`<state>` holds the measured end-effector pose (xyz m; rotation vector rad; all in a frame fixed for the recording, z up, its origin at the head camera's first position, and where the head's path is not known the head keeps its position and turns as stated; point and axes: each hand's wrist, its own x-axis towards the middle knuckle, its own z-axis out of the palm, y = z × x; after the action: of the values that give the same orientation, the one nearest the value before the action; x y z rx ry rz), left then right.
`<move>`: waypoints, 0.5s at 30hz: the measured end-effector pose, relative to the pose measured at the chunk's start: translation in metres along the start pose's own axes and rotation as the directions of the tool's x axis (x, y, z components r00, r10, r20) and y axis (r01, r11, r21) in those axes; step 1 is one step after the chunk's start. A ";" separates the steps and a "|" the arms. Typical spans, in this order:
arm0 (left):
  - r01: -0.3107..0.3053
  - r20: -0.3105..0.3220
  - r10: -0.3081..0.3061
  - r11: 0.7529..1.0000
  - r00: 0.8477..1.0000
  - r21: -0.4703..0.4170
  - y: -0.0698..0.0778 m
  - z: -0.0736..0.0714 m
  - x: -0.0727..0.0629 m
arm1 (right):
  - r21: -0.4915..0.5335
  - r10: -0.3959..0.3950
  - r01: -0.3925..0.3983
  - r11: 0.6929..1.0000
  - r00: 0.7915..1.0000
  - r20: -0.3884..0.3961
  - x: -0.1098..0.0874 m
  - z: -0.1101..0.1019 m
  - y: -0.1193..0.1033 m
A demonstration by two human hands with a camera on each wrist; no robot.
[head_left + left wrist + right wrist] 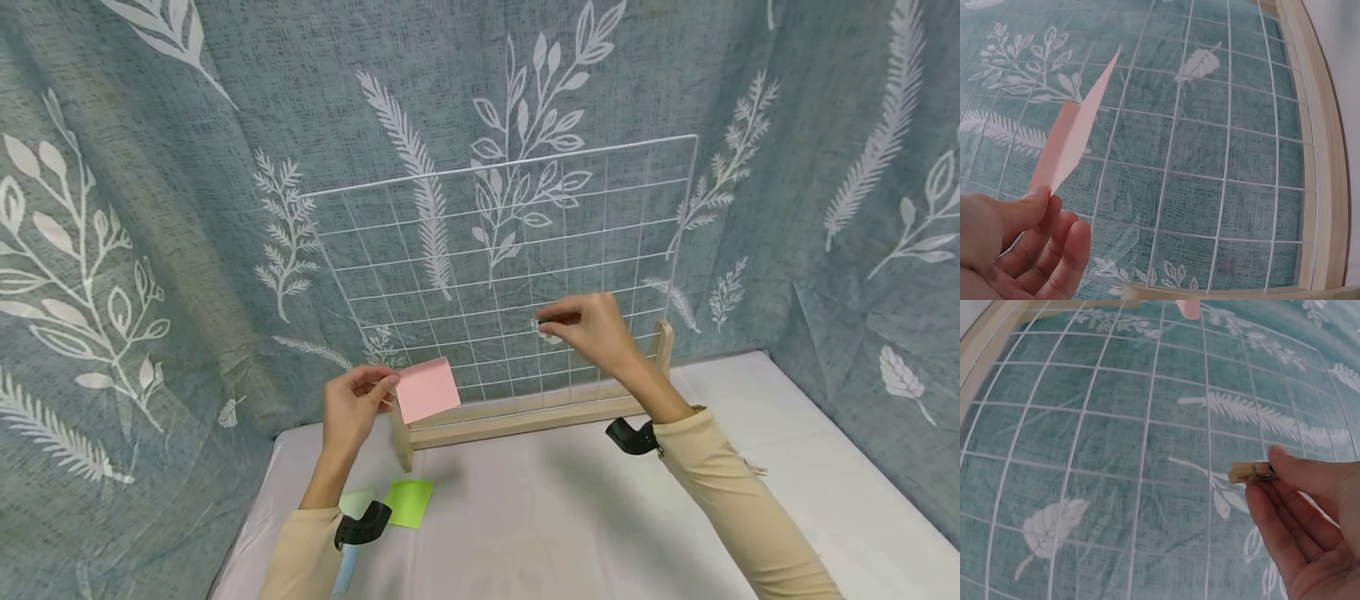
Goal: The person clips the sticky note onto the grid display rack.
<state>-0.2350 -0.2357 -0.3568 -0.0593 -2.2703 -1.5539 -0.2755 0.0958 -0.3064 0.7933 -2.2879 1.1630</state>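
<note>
A pink sticky note is pinched at its left edge between the thumb and fingers of my left hand. In the left wrist view the pink note shows a bend along its length, standing up from the fingertips. My right hand holds a small wooden clothespin between thumb and fingers, its jaw end pointing away from the hand. Both hands are in front of a white wire grid panel, the left at its lower left corner, the right toward its lower right.
The grid stands in a wooden base on a white table. A bright green sticky note lies at the left, beside a paler green one and a blue strip. Behind hangs a leaf-patterned teal curtain.
</note>
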 end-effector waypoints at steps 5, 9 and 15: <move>-0.015 0.013 0.014 1.000 1.000 0.003 0.005 0.000 0.004 | 0.009 0.035 -0.035 0.999 0.999 -0.007 0.006 -0.007 -0.001; -0.033 0.014 0.033 0.999 0.999 0.002 0.009 -0.001 0.008 | -0.003 0.049 -0.049 0.999 0.999 -0.010 0.011 -0.012 -0.005; -0.038 0.018 0.039 0.999 0.999 -0.027 0.014 0.003 0.011 | -0.002 0.074 -0.074 0.997 0.997 -0.031 0.017 -0.018 -0.009</move>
<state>-0.2419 -0.2298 -0.3415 -0.1242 -2.2491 -1.5703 -0.2798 0.1020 -0.2810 0.6906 -2.3108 1.1948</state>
